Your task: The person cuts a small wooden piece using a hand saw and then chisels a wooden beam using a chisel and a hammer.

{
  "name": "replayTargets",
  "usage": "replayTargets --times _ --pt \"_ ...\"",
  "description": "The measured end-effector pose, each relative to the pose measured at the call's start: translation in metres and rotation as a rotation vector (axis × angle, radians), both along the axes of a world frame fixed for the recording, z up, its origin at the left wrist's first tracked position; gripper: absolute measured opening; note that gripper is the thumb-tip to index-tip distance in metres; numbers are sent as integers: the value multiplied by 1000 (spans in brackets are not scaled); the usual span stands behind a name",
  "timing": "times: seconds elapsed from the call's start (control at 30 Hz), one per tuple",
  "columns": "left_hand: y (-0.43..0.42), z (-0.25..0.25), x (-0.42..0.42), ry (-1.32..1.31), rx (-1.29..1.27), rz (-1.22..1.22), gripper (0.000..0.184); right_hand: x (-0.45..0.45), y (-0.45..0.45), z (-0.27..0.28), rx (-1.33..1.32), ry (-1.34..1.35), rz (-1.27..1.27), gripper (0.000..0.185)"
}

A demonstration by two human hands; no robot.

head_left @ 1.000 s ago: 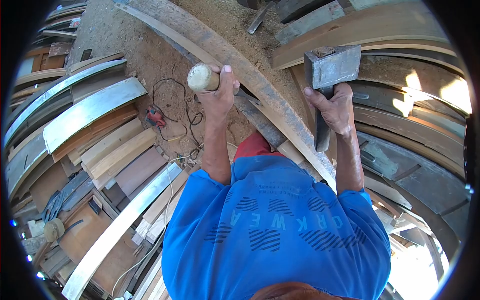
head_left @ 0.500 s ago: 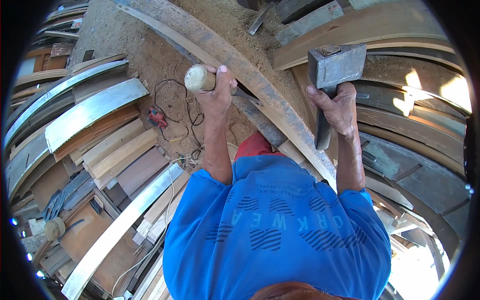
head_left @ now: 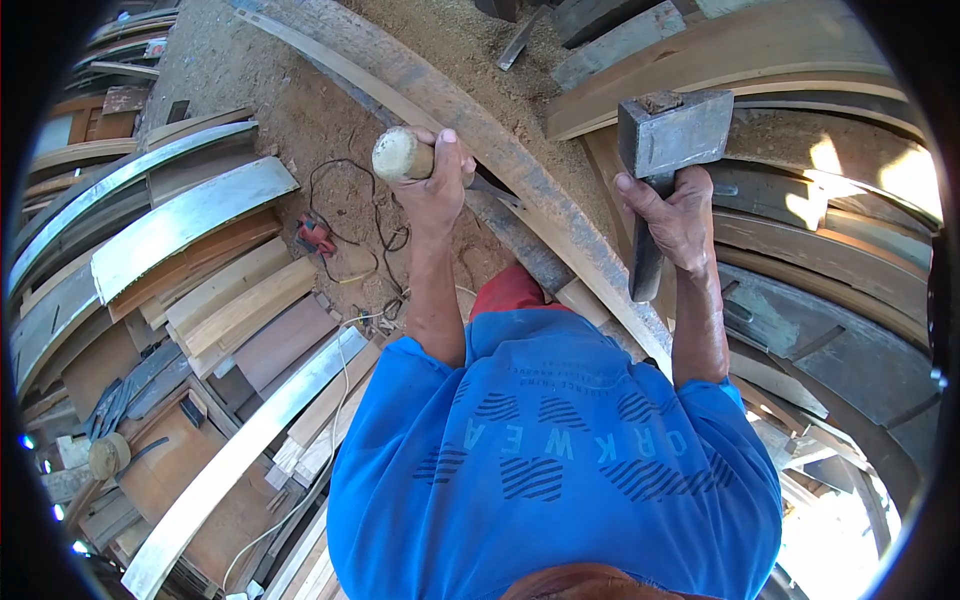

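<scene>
My left hand (head_left: 432, 180) is wrapped around the pale, round-ended wooden handle of a chisel (head_left: 405, 156). Its dark blade (head_left: 495, 190) points right and meets the edge of a long wooden plank (head_left: 560, 232); whether the tip cuts into the wood cannot be made out. In my right hand (head_left: 680, 220) is a mallet (head_left: 682, 132) with a blocky grey head, held upright over the right side of the plank, apart from the chisel. The fingers close around its dark handle (head_left: 647, 262), the thumb lying along it.
Stacked boards (head_left: 240, 310) fill the left side, and more planks (head_left: 820, 240) lie at right. A red power tool (head_left: 315, 236) with a black cord (head_left: 385, 225) rests on the sawdust-covered ground (head_left: 270, 120). Another mallet-like tool (head_left: 108, 456) lies at lower left.
</scene>
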State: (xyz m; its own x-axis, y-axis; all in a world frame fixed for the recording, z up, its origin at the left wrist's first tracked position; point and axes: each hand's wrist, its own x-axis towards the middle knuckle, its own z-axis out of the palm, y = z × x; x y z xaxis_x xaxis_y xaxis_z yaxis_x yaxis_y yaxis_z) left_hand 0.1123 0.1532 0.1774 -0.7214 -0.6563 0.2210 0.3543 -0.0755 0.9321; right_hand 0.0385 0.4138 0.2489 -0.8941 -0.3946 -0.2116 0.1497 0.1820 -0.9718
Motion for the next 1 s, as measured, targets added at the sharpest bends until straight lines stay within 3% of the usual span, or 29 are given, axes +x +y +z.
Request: replayTargets --times 0.27,0.43,0.53,0.63,0.67,0.73,0.8,0.87,0.93,1.0 --pt "10 5 -1 -45 -78 -65 19 -7 -6 16 44 146 -1 22" --pt "24 2 -7 -126 -129 -50 18 -24 -39 99 -29 464 -120 27" --pt "26 -6 -8 -146 -257 -54 15 -30 -63 87 349 775 276 24" --pt "32 11 -6 -191 -64 11 14 -40 -80 78 740 1062 659 22" --pt "18 6 -1 -313 36 -71 11 -43 -79 85 777 1026 653 21" --pt "30 -9 -3 -239 -47 -34 10 -57 -82 110 849 973 656 18" --pt "42 2 1 -247 -137 -93 12 -54 -79 134 363 921 502 18" --pt "41 -20 -2 -231 -817 37 13 -51 -75 159 -111 843 327 19" --pt "42 -17 -4 -213 -872 73 14 -48 -77 160 -150 842 331 18" --pt "47 -7 0 -191 -302 0 15 -41 -81 130 253 928 507 17"
